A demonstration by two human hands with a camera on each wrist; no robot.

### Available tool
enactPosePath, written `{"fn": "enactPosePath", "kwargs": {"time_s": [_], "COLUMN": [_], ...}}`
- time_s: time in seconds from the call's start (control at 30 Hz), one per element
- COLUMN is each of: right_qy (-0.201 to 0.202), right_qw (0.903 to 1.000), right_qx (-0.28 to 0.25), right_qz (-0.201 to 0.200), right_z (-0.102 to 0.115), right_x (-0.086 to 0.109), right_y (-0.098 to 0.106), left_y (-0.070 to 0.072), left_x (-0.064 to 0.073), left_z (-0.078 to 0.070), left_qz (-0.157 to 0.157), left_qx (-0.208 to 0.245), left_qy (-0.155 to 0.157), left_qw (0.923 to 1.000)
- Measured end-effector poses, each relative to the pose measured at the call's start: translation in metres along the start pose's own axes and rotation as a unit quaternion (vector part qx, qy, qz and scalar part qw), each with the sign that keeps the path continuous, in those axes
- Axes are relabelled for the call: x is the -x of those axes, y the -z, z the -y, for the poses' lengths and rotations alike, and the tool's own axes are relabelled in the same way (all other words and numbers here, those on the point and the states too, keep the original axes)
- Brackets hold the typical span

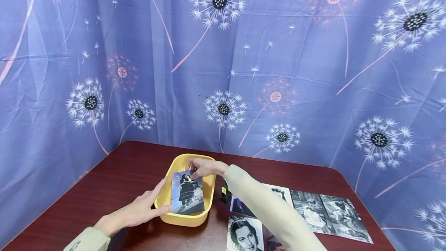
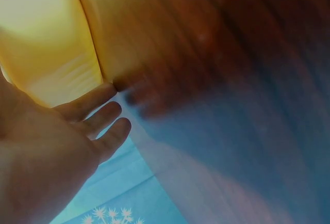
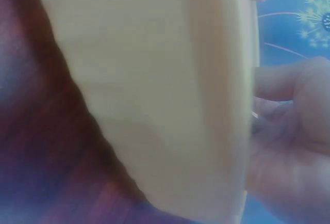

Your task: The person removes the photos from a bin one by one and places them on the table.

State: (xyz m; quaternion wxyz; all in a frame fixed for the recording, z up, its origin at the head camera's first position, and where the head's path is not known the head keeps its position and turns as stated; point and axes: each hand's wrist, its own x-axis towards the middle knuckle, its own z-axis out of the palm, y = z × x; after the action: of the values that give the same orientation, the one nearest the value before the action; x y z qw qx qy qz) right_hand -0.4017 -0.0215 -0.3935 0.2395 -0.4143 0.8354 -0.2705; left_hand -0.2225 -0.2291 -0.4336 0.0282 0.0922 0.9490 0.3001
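A yellow plastic basin [image 1: 196, 220] stands on the table, and inside it is a photograph [image 1: 187, 198] of figures in dark clothes. My right hand [image 1: 203, 167] reaches over the far right rim and pinches the photograph's top edge, thumb on its front. In the right wrist view the basin's outer wall [image 3: 144, 90] hides most of what lies below the right hand [image 3: 294, 136]. My left hand [image 1: 143, 206] rests against the basin's left side with fingers extended and thumb over the near rim. In the left wrist view, the left hand's fingers [image 2: 111, 139] look straight and spread.
Right of the basin, several black-and-white photographs lie on the dark red table [image 1: 139, 165], among them a portrait [image 1: 245, 235] and a wide pair of scenes [image 1: 329, 214]. A small black and yellow object [image 1: 225, 194] sits beside the basin. A blue dandelion-print curtain [image 1: 244, 69] hangs behind.
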Motion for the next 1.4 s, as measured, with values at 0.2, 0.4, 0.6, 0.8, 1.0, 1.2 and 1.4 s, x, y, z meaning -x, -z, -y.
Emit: {"fn": "enactPosePath", "kwargs": {"time_s": [0.2,0.4,0.6,0.8,1.0,1.2,1.4], "right_qy": [-0.005,0.005,0.001,0.011,0.001,-0.006,0.002], "right_qw": [0.9984,0.9963,0.9959,0.9964,0.9963,0.9968,0.9918], "right_qx": [-0.056,-0.081,-0.078,-0.076,-0.082,-0.076,-0.126], "right_qz": [-0.011,-0.029,-0.044,-0.035,-0.026,-0.023,0.022], "right_z": [0.002,0.004,0.001,-0.022,-0.053,-0.084,-0.117], "right_x": [0.017,0.04,0.073,0.126,0.2,0.283,0.351], "right_y": [0.016,0.04,0.057,0.06,0.061,0.063,0.062], "left_y": [0.0,-0.001,-0.001,-0.001,-0.003,-0.003,-0.002], "left_x": [0.0,0.001,0.002,0.002,0.0,-0.001,0.0], "left_z": [-0.001,0.002,0.004,0.002,0.003,0.001,0.0], "left_qz": [-0.004,-0.004,-0.01,-0.005,-0.007,-0.017,-0.018], "left_qx": [-0.006,-0.005,-0.007,-0.003,-0.006,-0.014,-0.019], "left_qy": [-0.004,-0.01,-0.015,-0.004,-0.004,-0.008,-0.014], "left_qw": [1.0,0.9999,0.9998,1.0,0.9999,0.9997,0.9996]}}
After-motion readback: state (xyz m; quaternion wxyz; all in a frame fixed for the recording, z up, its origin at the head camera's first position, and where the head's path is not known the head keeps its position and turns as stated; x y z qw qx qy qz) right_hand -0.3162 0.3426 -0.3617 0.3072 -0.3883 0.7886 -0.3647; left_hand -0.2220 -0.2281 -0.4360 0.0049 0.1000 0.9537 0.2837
